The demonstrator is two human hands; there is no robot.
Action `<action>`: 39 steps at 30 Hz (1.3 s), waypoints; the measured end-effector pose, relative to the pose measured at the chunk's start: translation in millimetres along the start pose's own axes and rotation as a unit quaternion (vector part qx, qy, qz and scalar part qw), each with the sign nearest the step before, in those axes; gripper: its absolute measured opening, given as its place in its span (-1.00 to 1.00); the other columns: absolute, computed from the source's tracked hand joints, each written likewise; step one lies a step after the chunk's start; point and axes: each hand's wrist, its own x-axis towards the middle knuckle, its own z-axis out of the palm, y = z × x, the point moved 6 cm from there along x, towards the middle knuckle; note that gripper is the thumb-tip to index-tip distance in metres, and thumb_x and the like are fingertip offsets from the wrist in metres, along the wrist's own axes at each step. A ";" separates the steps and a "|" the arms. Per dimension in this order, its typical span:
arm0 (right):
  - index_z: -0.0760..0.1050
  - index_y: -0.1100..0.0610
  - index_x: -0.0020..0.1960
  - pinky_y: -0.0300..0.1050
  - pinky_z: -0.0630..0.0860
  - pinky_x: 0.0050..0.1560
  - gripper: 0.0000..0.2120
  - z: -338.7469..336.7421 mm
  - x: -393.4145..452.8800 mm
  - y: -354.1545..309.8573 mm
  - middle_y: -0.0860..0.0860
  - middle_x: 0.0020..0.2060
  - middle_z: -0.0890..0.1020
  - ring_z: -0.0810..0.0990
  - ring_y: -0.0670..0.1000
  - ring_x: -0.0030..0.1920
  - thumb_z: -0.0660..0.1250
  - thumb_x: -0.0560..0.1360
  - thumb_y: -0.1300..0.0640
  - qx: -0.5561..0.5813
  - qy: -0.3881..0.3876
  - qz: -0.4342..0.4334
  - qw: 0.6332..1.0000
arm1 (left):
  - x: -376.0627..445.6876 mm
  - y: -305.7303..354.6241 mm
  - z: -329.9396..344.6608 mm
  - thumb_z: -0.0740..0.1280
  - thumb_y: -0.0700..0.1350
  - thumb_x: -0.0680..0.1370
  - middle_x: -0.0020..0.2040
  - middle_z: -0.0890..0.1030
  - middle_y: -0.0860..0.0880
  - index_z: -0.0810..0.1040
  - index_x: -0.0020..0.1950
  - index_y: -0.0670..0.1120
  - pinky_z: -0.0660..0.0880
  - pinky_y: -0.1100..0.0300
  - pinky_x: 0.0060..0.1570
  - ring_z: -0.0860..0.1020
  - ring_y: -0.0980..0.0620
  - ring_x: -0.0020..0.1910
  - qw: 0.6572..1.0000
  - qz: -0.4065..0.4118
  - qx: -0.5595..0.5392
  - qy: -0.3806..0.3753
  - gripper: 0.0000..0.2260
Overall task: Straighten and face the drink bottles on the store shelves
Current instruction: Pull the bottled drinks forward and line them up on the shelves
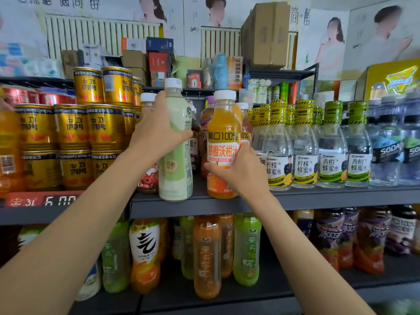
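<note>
Both hands were up at the middle shelf (pixel 318 196). Right of them, honey-water bottles (pixel 304 153) already stood in line, labels out; below, tea bottles (pixel 206 255) leaned unevenly, likely still to do. Left hand (pixel 156 133) wrapped the green-and-white bottle (pixel 176 155), its label turned sideways. Right hand (pixel 241 169) cupped the orange juice bottle (pixel 223 144), faced forward at shelf edge.

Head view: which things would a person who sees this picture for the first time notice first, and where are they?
Two bare arms reach to the middle shelf: the left hand grips a pale green bottle, and the right hand holds an orange juice bottle at the shelf's front edge. Stacked gold cans stand to the left, and clear bottles with yellow-black caps line the right.
</note>
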 end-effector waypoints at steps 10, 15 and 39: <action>0.28 0.25 0.20 -0.02 0.40 -0.12 -0.31 -17.3 0.2 19.0 0.13 0.11 0.42 0.51 0.19 0.08 0.41 0.34 -0.21 -0.028 0.038 0.036 0.998 | 12.2 12.1 27.0 0.48 0.02 0.41 0.28 0.45 -0.15 0.06 0.50 0.01 0.42 0.00 0.08 0.46 -0.18 0.22 0.999 -0.039 -0.006 -0.012 -0.19; 0.26 0.27 0.20 -0.08 0.31 -0.24 -0.32 -28.8 3.6 35.5 0.14 0.14 0.41 0.55 0.21 0.02 0.34 0.39 -0.26 -0.126 0.076 0.070 0.987 | 19.5 17.4 46.7 0.46 -0.05 0.45 0.35 0.37 -0.20 0.00 0.52 0.01 0.41 -0.04 0.16 0.42 -0.24 0.28 0.997 -0.077 -0.024 -0.016 -0.19; 0.25 0.24 0.21 -0.06 0.30 -0.16 -0.28 -24.9 8.2 49.4 0.12 0.14 0.39 0.51 0.21 0.09 0.36 0.36 -0.29 -0.052 0.067 0.048 0.995 | -21.1 36.0 119.6 0.31 0.03 0.55 0.13 0.54 -0.17 0.36 0.25 -0.23 0.35 0.14 -0.17 0.52 -0.16 0.10 0.996 -0.037 0.017 -0.076 -0.58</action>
